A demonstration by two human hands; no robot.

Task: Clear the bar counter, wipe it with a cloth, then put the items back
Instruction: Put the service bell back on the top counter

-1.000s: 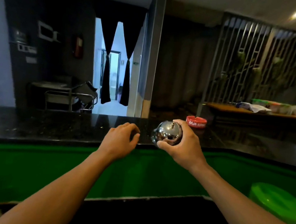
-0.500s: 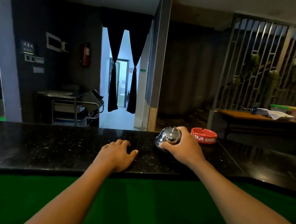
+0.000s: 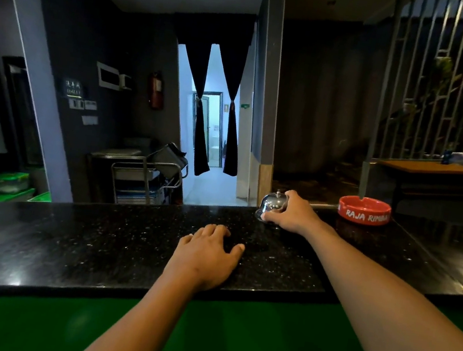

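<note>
A shiny chrome desk bell [image 3: 273,205] rests upright on the black speckled bar counter [image 3: 97,243], near its far edge. My right hand [image 3: 293,214] wraps around the bell's right side, fingers curled on its rim. My left hand [image 3: 208,253] lies palm down on the counter, fingers spread, holding nothing, a little nearer to me and to the left of the bell. A red ashtray [image 3: 364,209] with white lettering sits on the counter to the right of the bell.
The counter's front is green [image 3: 232,337] below the black top. Beyond the counter stand a metal trolley [image 3: 141,178], a grey pillar [image 3: 265,91] and a curtained doorway [image 3: 212,114]. A wooden table [image 3: 431,167] with cloths is at the far right.
My right hand carried the bell forward from above the counter's near edge and set it down near the far edge. My left hand came down flat on the counter.
</note>
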